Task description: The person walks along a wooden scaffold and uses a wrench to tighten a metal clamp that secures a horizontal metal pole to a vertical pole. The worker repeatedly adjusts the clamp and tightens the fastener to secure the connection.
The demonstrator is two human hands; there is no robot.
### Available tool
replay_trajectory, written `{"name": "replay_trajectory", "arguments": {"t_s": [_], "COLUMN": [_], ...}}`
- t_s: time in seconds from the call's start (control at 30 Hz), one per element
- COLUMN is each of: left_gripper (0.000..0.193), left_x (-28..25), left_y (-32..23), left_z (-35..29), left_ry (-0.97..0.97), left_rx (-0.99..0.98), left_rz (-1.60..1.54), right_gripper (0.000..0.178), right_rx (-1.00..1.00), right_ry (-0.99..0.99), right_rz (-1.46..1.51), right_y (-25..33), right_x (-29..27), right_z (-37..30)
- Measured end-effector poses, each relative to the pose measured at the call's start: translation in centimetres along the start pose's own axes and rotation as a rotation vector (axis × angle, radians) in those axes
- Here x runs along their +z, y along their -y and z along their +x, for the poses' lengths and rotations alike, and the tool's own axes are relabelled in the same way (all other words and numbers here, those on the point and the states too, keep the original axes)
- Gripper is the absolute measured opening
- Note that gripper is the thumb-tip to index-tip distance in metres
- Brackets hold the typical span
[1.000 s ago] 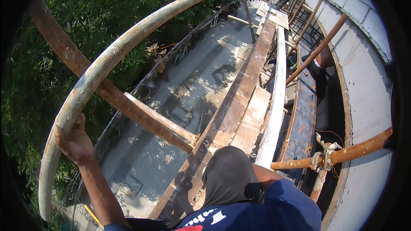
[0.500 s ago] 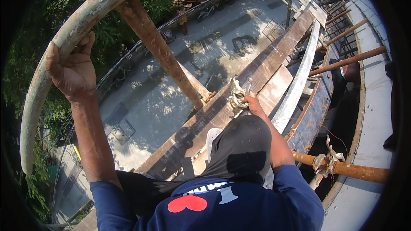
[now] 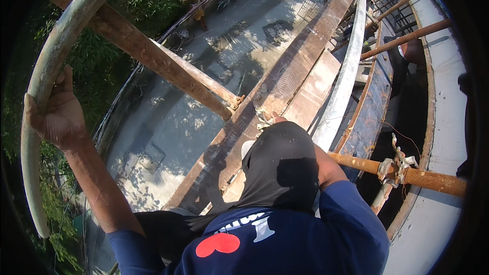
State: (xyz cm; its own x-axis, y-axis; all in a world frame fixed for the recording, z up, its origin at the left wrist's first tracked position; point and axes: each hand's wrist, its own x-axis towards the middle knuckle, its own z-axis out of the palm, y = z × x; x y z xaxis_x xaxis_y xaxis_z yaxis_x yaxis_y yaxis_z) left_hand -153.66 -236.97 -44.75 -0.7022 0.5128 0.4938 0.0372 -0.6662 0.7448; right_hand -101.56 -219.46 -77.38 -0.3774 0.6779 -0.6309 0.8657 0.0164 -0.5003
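Note:
At the left, my left hand point(image 3: 60, 114) is closed round a grey scaffold pipe point(image 3: 71, 26), with the thumb on one side and the fingers on the other. The pipe looks strongly curved in this view. Down past my bent knee point(image 3: 280, 153), my right hand point(image 3: 278, 117) grips a metal scaffold clamp point(image 3: 264, 119). My knee hides most of that hand and part of the clamp, which is low over the brown plank point(image 3: 300, 66); contact with the plank cannot be made out.
A rusty pole point(image 3: 153, 66) slopes down to the plank's left edge. Far below lies a paved ground point(image 3: 173, 137). At the right run a whitish bar point(image 3: 346, 81), a rusty pipe with another clamp point(image 3: 395, 168), a dark gap and a concrete ledge point(image 3: 443, 117). Part of another person point(image 3: 411, 51) shows beyond.
My right hand has lowered the clamp toward the plank and is now mostly behind my knee. My left hand still holds the pipe; the whole view has shifted.

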Motion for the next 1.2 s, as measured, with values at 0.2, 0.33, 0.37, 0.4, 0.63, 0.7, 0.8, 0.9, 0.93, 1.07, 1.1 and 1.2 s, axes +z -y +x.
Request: {"name": "replay_trajectory", "arguments": {"t_s": [0.2, 0.33, 0.37, 0.4, 0.63, 0.7, 0.8, 0.9, 0.93, 1.07, 1.1, 1.2], "left_gripper": [0.064, 0.064, 0.064, 0.064, 0.064, 0.063, 0.062, 0.063, 0.064, 0.069, 0.071, 0.077], "left_x": [-0.3, -0.6, -0.6, -0.7, -0.5, -0.4, -0.4, -0.4, -0.4, -0.5, -0.6, -1.0], "left_y": [-0.1, -0.3, -0.4, -0.4, -0.9, -1.1, -1.5, -1.6, -1.6, -1.3, -1.3, -1.4], "left_z": [0.3, 0.3, 0.2, 0.1, 0.1, 0.3, 0.5, 0.6, 0.7, 0.9, 1.1, 1.6], "left_ry": [-0.002, -0.02, -0.013, -0.005, 0.085, 0.067, 0.099, 0.032, 0.043, -0.039, -0.052, -0.055], "left_rx": [0.008, -0.008, -0.002, 0.005, -0.024, -0.051, -0.086, -0.086, -0.091, -0.067, -0.061, -0.049], "left_rz": [-0.005, -0.019, -0.008, 0.004, -0.025, -0.043, -0.106, -0.104, -0.115, -0.094, -0.105, -0.13], "right_gripper": [0.079, 0.077, 0.076, 0.074, 0.055, 0.054, 0.05, 0.053, 0.052, 0.048, 0.048, 0.041], "right_rx": [0.047, -0.037, -0.079, -0.066, -0.019, -0.045, -0.077, -0.101, -0.121, -0.032, 0.01, 0.061], "right_ry": [-0.262, -0.4, -0.423, -0.444, -0.415, -0.404, -0.438, -0.413, -0.436, -0.429, -0.438, -0.488], "right_rz": [0.26, 0.277, 0.253, 0.231, -0.055, -0.051, -0.055, -0.028, -0.025, 0.016, 0.049, 0.145], "right_y": [-3.2, -6.4, -7.0, -7.1, -5.6, -4.9, -4.1, -3.7, -4.0, -5.8, -6.5, -9.0], "right_x": [1.1, 1.3, 1.1, 1.0, -1.0, -1.2, -1.5, -1.8, -2.1, -3.2, -3.6, -5.0], "right_z": [-0.4, 1.5, 2.0, 2.9, 7.2, 7.7, 8.4, 9.0, 8.9, 7.0, 6.0, 2.6]}}
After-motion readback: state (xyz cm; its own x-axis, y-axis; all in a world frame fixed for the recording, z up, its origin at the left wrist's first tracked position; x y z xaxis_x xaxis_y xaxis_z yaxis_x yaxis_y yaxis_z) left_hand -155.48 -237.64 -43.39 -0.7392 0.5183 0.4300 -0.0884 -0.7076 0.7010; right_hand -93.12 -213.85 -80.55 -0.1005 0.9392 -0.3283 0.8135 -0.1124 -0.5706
